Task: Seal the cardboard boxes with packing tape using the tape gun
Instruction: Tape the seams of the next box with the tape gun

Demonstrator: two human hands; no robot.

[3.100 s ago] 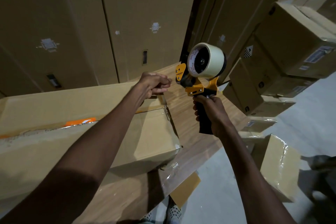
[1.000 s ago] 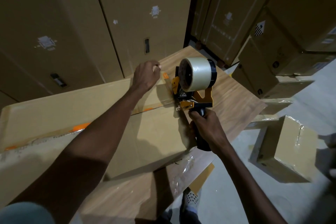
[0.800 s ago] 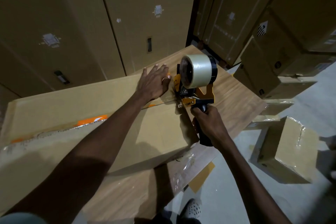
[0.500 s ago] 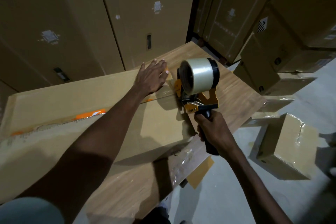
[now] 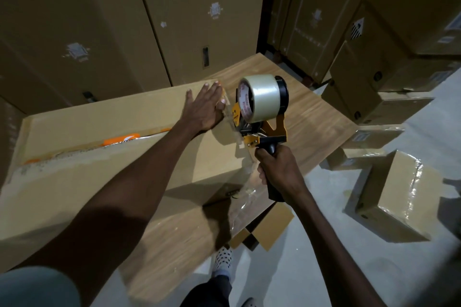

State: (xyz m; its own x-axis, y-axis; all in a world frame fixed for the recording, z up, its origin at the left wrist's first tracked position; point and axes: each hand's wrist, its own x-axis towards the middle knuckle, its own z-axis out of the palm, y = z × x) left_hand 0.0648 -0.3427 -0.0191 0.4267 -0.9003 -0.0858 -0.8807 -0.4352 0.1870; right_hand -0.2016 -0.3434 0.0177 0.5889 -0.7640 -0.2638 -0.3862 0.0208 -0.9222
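Observation:
A long flat cardboard box lies on a wood-grain table, its top seam showing orange print. My left hand presses flat with straight fingers on the box's far right end, on clear tape there. My right hand grips the black handle of a yellow tape gun carrying a roll of clear tape. The gun's mouth sits at the box's right end, and a strip of clear tape runs from it down that end face.
Tall cardboard cartons stand close behind the table. More boxes are stacked at the right. A taped small box and flat cardboard pieces lie on the grey floor. My feet show below the table edge.
The left hand went from pinching the tape end to lying flat on the box end. The tape gun came down to the box's right end and has drawn back along it.

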